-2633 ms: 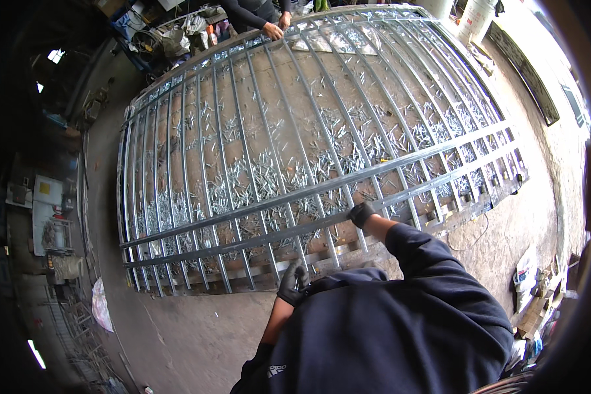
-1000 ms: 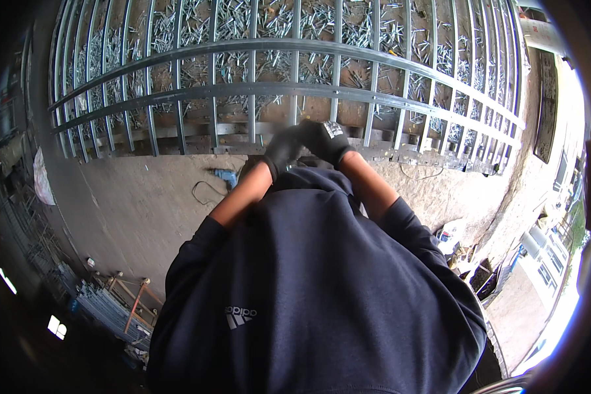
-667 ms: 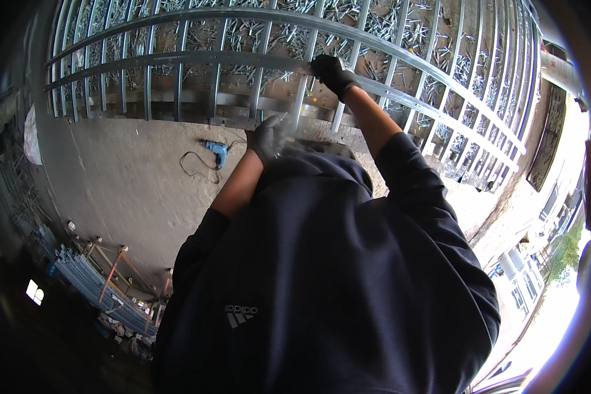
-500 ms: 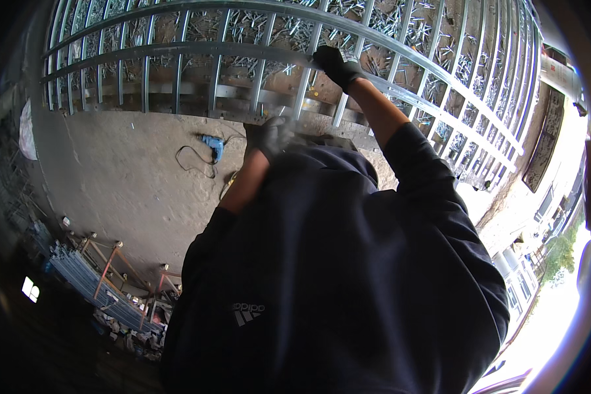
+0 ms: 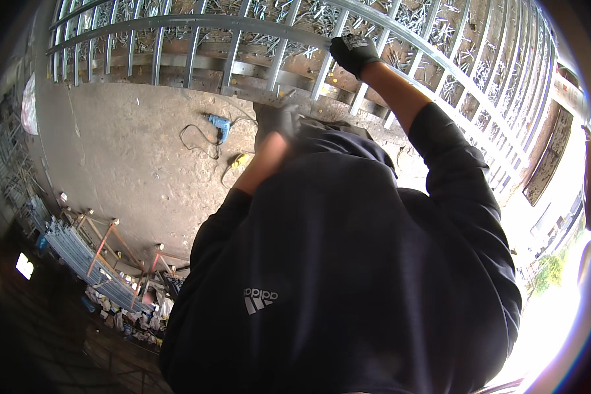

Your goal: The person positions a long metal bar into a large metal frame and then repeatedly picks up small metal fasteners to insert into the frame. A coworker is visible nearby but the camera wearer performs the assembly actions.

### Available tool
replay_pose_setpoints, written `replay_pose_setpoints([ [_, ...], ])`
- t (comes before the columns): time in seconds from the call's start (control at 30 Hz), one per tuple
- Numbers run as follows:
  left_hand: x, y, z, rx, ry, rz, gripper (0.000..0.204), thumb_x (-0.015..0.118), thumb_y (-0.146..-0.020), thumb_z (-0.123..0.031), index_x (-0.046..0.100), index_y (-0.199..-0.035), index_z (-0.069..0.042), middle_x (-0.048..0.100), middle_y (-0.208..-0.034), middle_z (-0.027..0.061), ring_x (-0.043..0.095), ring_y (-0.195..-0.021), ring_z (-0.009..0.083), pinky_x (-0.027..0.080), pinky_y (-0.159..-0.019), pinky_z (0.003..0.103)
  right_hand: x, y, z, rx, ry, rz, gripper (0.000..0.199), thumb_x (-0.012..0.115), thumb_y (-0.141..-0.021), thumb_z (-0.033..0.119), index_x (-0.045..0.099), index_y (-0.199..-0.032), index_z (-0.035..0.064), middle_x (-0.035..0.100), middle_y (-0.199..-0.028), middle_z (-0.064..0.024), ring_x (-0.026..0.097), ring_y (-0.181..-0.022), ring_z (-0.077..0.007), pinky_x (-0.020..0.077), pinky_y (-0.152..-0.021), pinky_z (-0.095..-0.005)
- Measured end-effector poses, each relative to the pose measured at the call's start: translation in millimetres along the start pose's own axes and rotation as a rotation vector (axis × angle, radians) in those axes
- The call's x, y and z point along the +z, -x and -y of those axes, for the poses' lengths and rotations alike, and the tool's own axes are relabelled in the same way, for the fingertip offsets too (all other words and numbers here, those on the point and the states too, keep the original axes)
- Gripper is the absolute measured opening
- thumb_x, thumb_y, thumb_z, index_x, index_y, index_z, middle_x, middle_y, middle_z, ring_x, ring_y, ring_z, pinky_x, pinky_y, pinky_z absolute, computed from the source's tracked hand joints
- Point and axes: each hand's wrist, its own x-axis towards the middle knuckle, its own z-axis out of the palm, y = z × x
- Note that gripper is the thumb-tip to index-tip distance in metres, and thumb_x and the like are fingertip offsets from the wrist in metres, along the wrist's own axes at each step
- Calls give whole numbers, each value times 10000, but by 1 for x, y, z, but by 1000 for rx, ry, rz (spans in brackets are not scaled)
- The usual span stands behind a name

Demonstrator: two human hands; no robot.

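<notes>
A galvanized metal frame [image 5: 269, 27] of long rails and many crossbars spans the far side. My right hand [image 5: 354, 54], in a dark glove, is closed around its nearer rail at centre right. My left hand [image 5: 279, 123], also gloved, is near the frame's close edge and in front of my body. Motion smears its fingers, so whether it holds anything cannot be made out. Beneath the bars, many loose metal fasteners [image 5: 308, 14] lie scattered over a brown work surface.
A blue power drill [image 5: 220, 127] with a dark cord lies on the concrete floor [image 5: 131, 151], left of my body. Closer in is a yellow tool [image 5: 241, 160], partly hidden by my forearm. Stacked metal bars [image 5: 85, 256] and a reddish rack [image 5: 105, 246] stand at lower left.
The whole view has shifted, putting the frame higher in the picture and showing more of the yellow tool. My right hand stays on the rail; my left hand is still blurred near the edge.
</notes>
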Motion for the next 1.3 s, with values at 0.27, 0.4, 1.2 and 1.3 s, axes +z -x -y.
replay_pose_setpoints([
  [0.27,-13,-5,-28,779,-1530,-360,298,520,-966,-397,620,-1082,-141,717,-995,194,686,-886,426,521,-750,552,8,-18,-7,1,35,82,321,509,-938,309,719,-847,85,732,-811,-144,718,-746,-325,560,-692,-449],
  [0.4,-10,-16,-28,828,-1618,-393,288,532,-965,-371,613,-1096,-127,722,-979,184,696,-866,403,531,-734,540,13,-27,-11,287,-390,275,387,459,-941,332,736,-898,65,747,-894,-146,733,-785,-311,569,-735,-421],
  [1.2,35,-33,16,-114,69,294,359,460,-1016,-329,402,-678,-225,338,-531,-71,297,-369,91,213,-334,263,10,-2,-16,-77,52,43,392,431,-952,347,719,-830,111,733,-810,-122,713,-803,-338,540,-757,-449],
  [1.3,36,-30,14,-132,74,332,347,469,-1011,-325,408,-684,-227,343,-535,-72,303,-371,89,217,-335,264,-3,3,-9,-104,71,50,372,442,-949,324,725,-819,121,738,-800,-102,722,-803,-310,542,-740,-437],
])
